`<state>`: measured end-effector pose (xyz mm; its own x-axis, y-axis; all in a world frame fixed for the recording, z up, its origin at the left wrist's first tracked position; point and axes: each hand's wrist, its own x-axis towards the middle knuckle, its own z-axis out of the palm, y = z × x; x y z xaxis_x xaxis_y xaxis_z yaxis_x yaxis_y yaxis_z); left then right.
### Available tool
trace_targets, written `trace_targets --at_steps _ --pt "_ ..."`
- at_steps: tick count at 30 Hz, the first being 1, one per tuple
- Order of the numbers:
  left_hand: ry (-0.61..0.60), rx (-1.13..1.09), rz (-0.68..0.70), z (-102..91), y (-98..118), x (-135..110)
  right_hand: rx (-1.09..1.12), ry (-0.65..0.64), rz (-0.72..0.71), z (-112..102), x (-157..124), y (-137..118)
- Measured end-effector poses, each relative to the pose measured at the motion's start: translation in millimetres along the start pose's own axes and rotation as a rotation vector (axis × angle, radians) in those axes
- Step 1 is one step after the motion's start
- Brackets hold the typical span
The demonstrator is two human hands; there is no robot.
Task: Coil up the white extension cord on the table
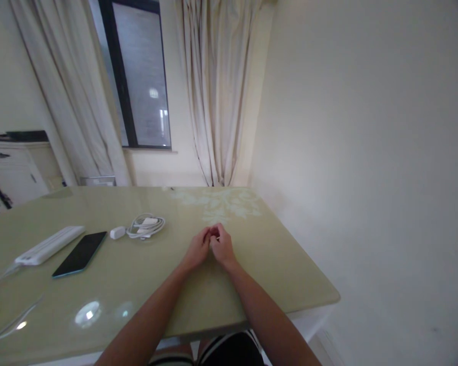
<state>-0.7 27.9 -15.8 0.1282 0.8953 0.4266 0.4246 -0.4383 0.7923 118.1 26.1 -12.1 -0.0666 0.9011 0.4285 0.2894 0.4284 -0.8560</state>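
Note:
My left hand [197, 250] and my right hand [223, 247] meet above the glossy green tabletop [290, 279], fingertips close together. The fingers of both are curled inward and closed. A small pale bit shows between them, too small to name, and the fingers hide most of it. Left of my hands lies a coiled white cable [158, 223], with a white charger plug [117, 233] beside it.
A dark phone [80, 254] and a white power strip [51, 246] with a cord lie on the left side of the table. A wall [366, 178] runs along the right. Curtains [221, 91] and a window [141, 76] stand behind the table.

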Motion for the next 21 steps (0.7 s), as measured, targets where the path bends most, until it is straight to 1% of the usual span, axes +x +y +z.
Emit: trace_targets --at_steps 2,3,5,6,8,9,11,13,18,19,21 --pt "0.101 0.233 -0.055 -19.7 -5.8 -5.3 -0.003 -0.004 -0.008 1.1 0.8 2.0" --pt "0.182 0.387 -0.116 -33.0 -9.6 -7.6 -0.023 -0.014 -0.007 2.5 1.1 3.4" --pt "0.391 0.681 -0.284 -60.7 -18.2 -11.8 -0.064 -0.035 -0.001 5.1 1.5 6.3" --pt "0.466 0.775 -0.359 -73.2 -22.7 -14.1 -0.077 -0.041 0.002 5.9 1.6 7.6" --pt "0.543 0.852 -0.482 -92.6 -31.2 -18.7 -0.089 -0.046 0.006 5.8 2.0 9.5" --pt "0.552 0.852 -0.526 -99.0 -34.9 -20.8 -0.096 -0.045 0.008 5.1 2.3 10.1" --pt "0.549 0.823 -0.578 -106.0 -40.7 -24.3 -0.112 -0.043 0.013 3.7 2.7 11.1" --pt "0.541 0.807 -0.583 -107.7 -44.3 -26.1 -0.127 -0.039 0.02 2.9 3.2 12.2" --pt "0.517 0.819 -0.557 -110.4 -54.0 -23.6 -0.152 -0.031 0.036 4.6 4.0 16.5" --pt "0.499 0.821 -0.532 -112.0 -57.2 -22.2 -0.148 -0.029 0.036 5.1 4.1 17.2" --pt "0.453 0.848 -0.433 -115.2 -63.8 -19.1 -0.129 -0.027 0.033 5.8 4.5 17.9"
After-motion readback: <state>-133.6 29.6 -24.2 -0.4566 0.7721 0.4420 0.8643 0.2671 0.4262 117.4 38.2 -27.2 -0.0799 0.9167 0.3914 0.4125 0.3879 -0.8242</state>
